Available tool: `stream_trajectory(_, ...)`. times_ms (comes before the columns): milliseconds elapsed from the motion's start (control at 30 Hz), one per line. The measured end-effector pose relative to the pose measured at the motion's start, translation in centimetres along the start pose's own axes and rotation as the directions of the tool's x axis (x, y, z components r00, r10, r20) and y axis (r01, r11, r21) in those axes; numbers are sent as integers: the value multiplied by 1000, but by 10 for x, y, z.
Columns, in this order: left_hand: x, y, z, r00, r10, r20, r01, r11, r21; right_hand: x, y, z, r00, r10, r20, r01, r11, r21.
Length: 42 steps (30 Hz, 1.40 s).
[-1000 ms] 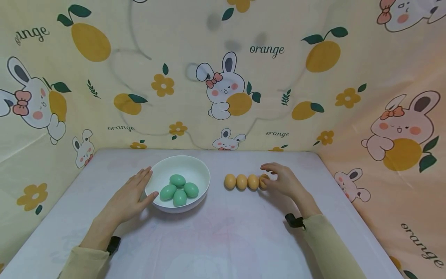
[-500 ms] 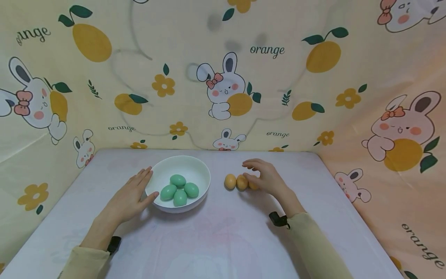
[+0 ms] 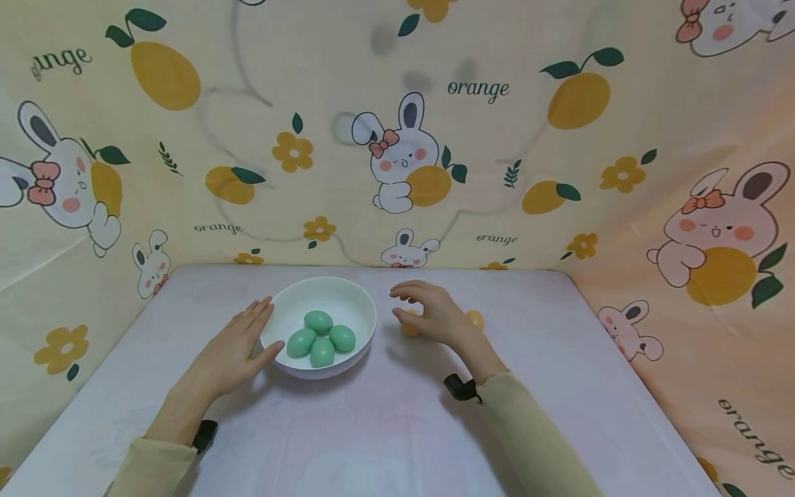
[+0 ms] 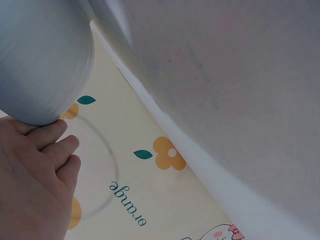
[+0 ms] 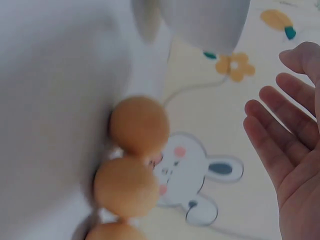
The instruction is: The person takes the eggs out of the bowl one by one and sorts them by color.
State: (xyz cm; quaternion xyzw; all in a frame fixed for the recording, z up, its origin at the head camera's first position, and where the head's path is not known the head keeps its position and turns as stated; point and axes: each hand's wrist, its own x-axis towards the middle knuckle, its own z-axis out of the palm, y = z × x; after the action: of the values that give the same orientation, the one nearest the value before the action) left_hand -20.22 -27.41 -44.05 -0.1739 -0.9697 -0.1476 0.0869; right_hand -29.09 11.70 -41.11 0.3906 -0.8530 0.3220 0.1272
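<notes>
A white bowl [image 3: 323,297] stands left of centre on the table, holding several green eggs [image 3: 343,338]. My left hand [image 3: 223,355] rests against the bowl's left side with its fingers extended. In the left wrist view, its fingers [image 4: 47,134] meet the outer wall of the bowl [image 4: 42,60]. Right of the bowl, brown eggs lie in a row. My right hand [image 3: 435,319] hovers over them, loosely spread, hiding the middle ones. The leftmost brown egg [image 3: 408,324] and the rightmost egg [image 3: 475,319] show. In the right wrist view the palm is bare beside the eggs [image 5: 140,125].
The table [image 3: 373,442] has a pale cover. A cloth backdrop [image 3: 397,48] printed with rabbits and oranges rises behind the table and along both sides. Dark wrist cameras sit at the left cuff [image 3: 205,436] and the right cuff [image 3: 461,387].
My right hand has moved left along the row of brown eggs, from the rightmost egg toward the leftmost. My left hand stays at the bowl. The eggs appear unmoved.
</notes>
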Motion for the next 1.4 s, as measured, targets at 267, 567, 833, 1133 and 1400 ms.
stream_trajectory(267, 0, 0, 2, 1000, 4, -22, -4, 1000, -1, 21, -18, 19, 997, -61, 56, 60, 998, 24)
stream_trajectory(567, 1, 0, 0, 1000, 2, -1, -2, 1000, -3, 42, -29, 41, 983, -92, 158, 90, 996, 18)
stream_trajectory(833, 1, -1, 0, 1000, -10, 14, 10, 1000, 0, 65, -39, 55, 953, -66, 295, 61, 998, 26)
stream_trajectory(1133, 1, -2, 1, 1000, 2, 4, -2, 1000, -7, 87, -41, 71, 911, -19, 411, 40, 998, -42)
stream_trajectory(1400, 2, -3, 3, 1000, -1, 0, 1, 1000, 0, 101, -44, 84, 855, 18, 519, 63, 988, -138)
